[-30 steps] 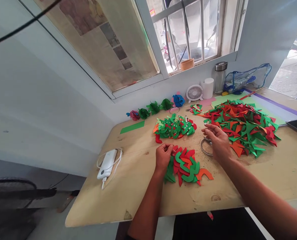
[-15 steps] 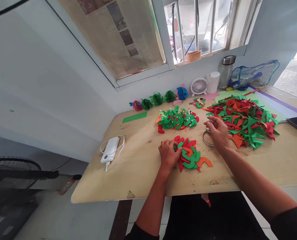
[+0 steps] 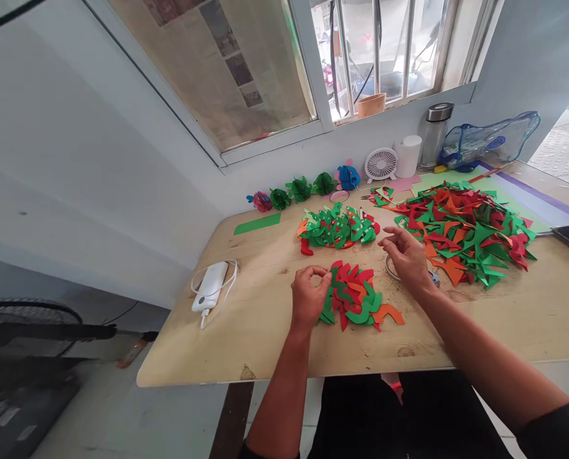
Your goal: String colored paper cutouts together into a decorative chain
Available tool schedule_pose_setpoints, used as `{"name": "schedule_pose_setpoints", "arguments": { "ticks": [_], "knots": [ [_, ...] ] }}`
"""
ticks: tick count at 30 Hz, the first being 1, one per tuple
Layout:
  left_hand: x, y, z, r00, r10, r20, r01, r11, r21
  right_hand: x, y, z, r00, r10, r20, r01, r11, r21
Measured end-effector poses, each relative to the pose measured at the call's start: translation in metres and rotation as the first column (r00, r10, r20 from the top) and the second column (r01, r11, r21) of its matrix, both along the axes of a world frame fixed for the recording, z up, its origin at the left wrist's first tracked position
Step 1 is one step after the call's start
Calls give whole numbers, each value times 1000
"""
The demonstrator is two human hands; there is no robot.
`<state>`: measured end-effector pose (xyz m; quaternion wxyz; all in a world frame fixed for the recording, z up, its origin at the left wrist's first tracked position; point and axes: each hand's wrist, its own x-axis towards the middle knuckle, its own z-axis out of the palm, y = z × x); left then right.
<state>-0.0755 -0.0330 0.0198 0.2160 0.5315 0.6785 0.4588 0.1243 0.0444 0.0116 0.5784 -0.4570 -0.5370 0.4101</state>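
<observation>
My left hand [image 3: 309,294] is at the left edge of a small pile of curved red, green and orange paper cutouts [image 3: 356,290]. Its thumb and fingertips are pinched on what looks like a green paper piece. Over the wood to the right hovers my right hand [image 3: 407,256], fingers stretched out and slightly apart, with nothing visible in them. Beneath it a metal ring [image 3: 390,268] and a greyish tool part [image 3: 434,278] show, mostly hidden by the hand. Behind lies another pile of green cutouts with pale spots [image 3: 339,226].
A large heap of paper scraps [image 3: 471,229] covers the right side. Paper flowers [image 3: 300,189], a small fan [image 3: 381,164], a white cylinder [image 3: 408,156] and a glass bottle [image 3: 434,137] line the wall. A power bank [image 3: 210,287] with cable lies left.
My left hand has drawn slightly left off the pile, its fingers now pinched, uncovering green pieces. My right hand has moved a little left and down.
</observation>
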Motion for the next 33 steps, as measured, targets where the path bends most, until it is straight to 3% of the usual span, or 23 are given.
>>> {"name": "schedule_pose_setpoints", "arguments": {
  "ticks": [2,4,8,12,15,18,20,23,25,26,29,33],
  "knots": [
    [-1,1,9,984,44,175,-50,998,25,-1,-2,2,997,81,8,-80,997,-1],
    [2,4,15,923,91,375,-120,991,55,-3,-5,3,984,175,29,-175,984,-10],
    [16,11,20,686,95,721,-173,984,35,-5,-10,5,937,341,80,-340,940,-30],
    [35,16,16,468,10,883,-147,987,67,-8,-14,6,898,439,8,-439,897,-50],
    [50,15,6,390,-3,921,-130,990,58,-9,-14,5,897,437,-70,-440,897,-35],
    [57,9,-6,413,34,910,-119,993,17,-8,-10,3,914,396,-85,-401,915,-49],
    [56,4,-10,490,40,871,-76,997,-3,-6,-8,2,922,382,-65,-386,921,-52],
    [43,3,-4,775,77,627,-198,972,124,-5,-7,2,926,377,-6,-377,926,-27],
    [33,9,7,941,49,336,-124,971,204,-5,-9,4,918,393,44,-393,919,-20],
    [30,13,12,984,-4,180,-34,978,207,-5,-10,5,912,405,69,-404,914,-20],
    [29,28,26,959,-247,-137,268,950,160,-5,-13,10,897,423,125,-426,905,-6],
    [38,42,30,898,-421,-128,424,906,-6,-4,-13,13,908,395,142,-400,916,8]
  ]
}}
